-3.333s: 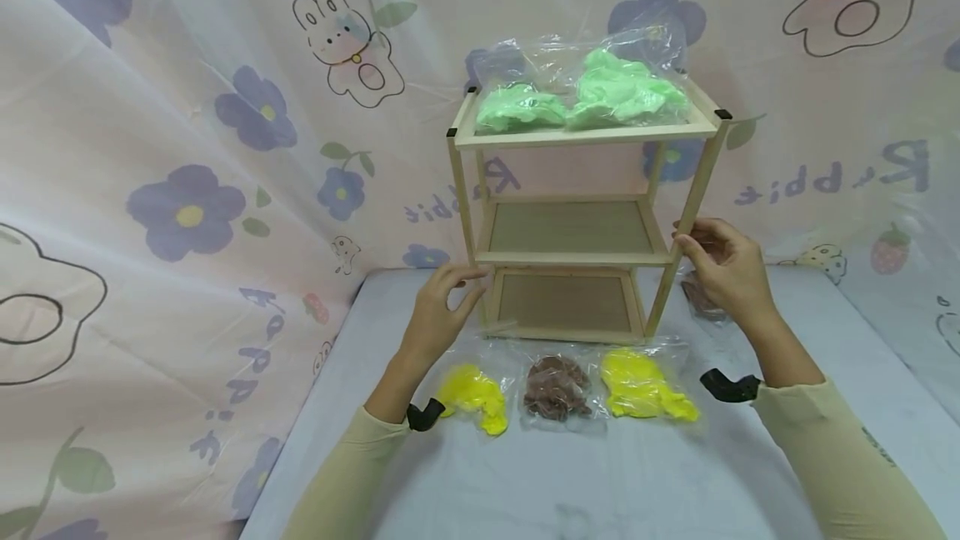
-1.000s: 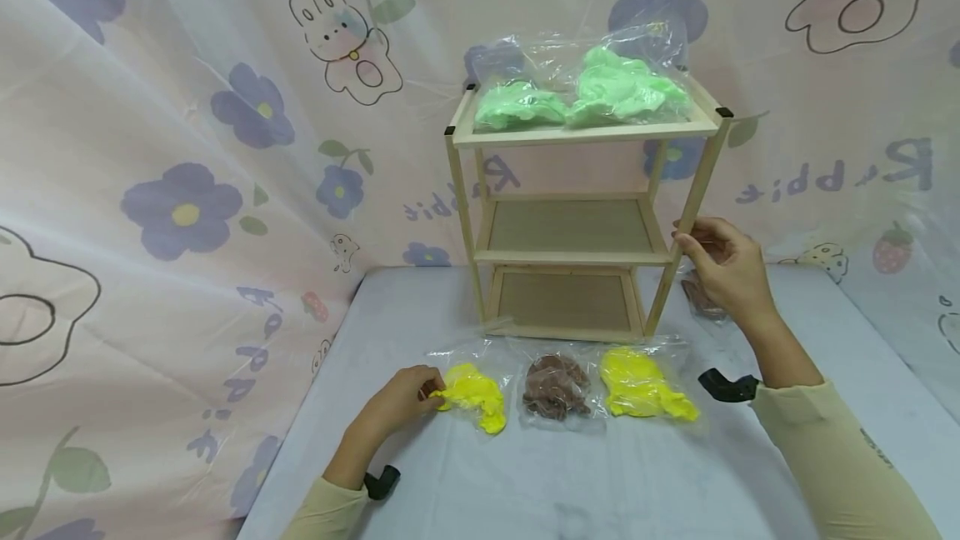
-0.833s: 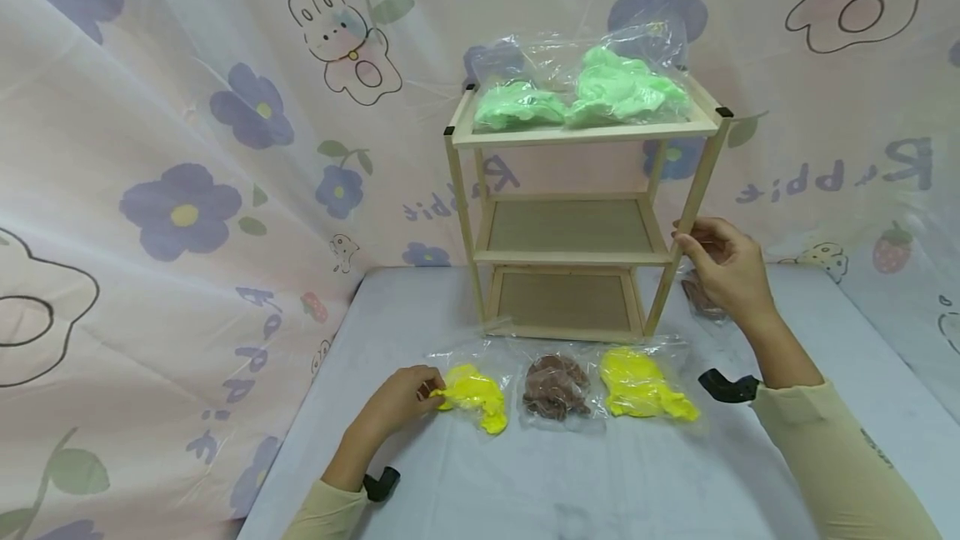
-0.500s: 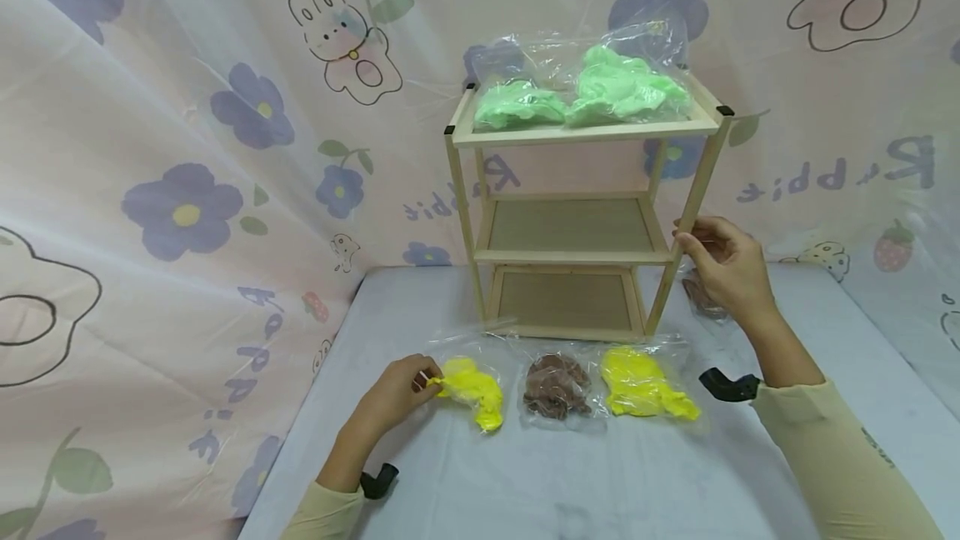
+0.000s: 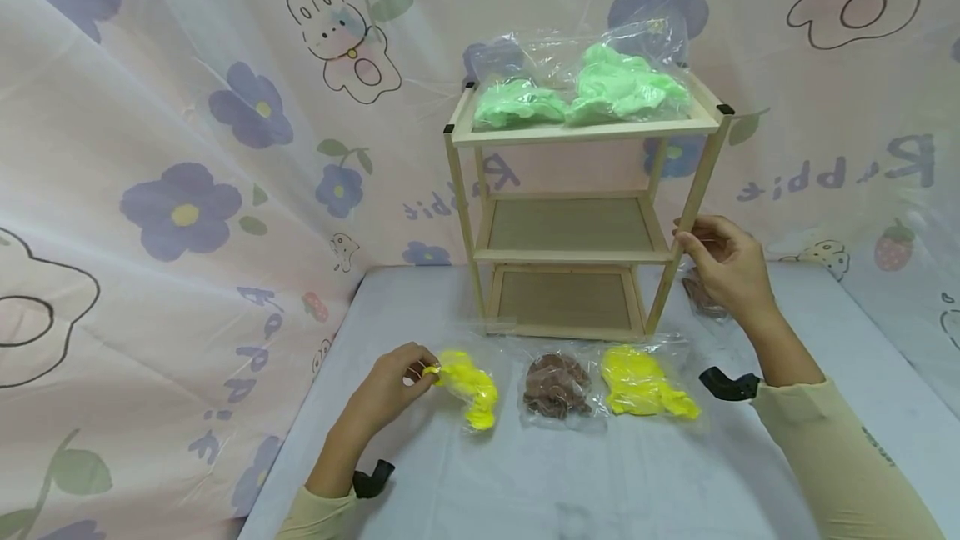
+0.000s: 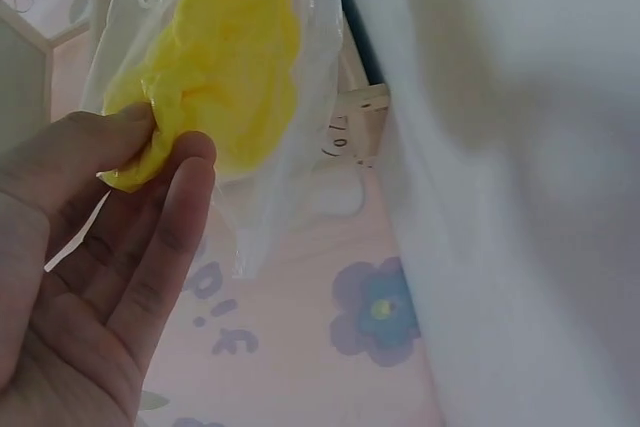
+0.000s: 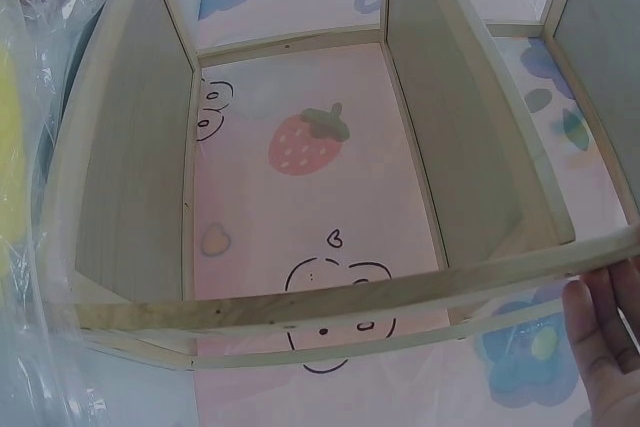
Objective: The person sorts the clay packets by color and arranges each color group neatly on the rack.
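Bag of yellow clay (image 5: 470,382), leftmost before the wooden rack (image 5: 573,257), is pinched at one end by the left hand (image 5: 392,379), perhaps to avoid squashing it; the right hand (image 5: 727,269) grips the rack, seemingly to steady it.

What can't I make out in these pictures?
Head: part of the far brown bag, behind the right hand.
Head: right sleeve mark, too small to read.
Left wrist: top of the held yellow bag, cut off by the upper edge.
Right wrist: part of the right hand, cut off by the right edge.
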Available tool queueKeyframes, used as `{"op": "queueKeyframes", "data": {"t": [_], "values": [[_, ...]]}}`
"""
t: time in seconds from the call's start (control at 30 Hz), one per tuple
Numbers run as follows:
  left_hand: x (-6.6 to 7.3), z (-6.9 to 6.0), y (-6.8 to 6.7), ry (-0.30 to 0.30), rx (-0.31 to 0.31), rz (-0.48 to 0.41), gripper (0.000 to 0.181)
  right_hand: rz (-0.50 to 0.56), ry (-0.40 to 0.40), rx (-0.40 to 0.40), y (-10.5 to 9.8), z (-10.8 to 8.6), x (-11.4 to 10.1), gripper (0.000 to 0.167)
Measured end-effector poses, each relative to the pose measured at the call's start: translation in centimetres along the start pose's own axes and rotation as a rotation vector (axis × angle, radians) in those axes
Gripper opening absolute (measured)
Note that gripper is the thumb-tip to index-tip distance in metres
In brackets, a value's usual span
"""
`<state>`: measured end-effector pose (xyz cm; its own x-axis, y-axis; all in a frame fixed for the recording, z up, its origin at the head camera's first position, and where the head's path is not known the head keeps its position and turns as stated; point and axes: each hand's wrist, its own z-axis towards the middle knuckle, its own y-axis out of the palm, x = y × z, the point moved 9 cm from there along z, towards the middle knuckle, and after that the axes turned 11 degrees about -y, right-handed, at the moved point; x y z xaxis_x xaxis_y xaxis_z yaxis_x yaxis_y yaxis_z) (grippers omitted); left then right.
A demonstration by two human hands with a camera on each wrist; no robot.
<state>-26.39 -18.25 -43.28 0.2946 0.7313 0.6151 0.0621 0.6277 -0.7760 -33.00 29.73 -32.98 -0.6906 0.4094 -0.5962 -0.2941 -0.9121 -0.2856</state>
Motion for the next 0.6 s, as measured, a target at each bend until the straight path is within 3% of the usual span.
{"op": "queueKeyframes", "data": {"t": [0.6], "values": [[2.0,-0.8,-2.6,0.109,0.099,-0.119,0.030,0.003,0.003,0.002,0.0,0.0,0.1,0.029]]}}
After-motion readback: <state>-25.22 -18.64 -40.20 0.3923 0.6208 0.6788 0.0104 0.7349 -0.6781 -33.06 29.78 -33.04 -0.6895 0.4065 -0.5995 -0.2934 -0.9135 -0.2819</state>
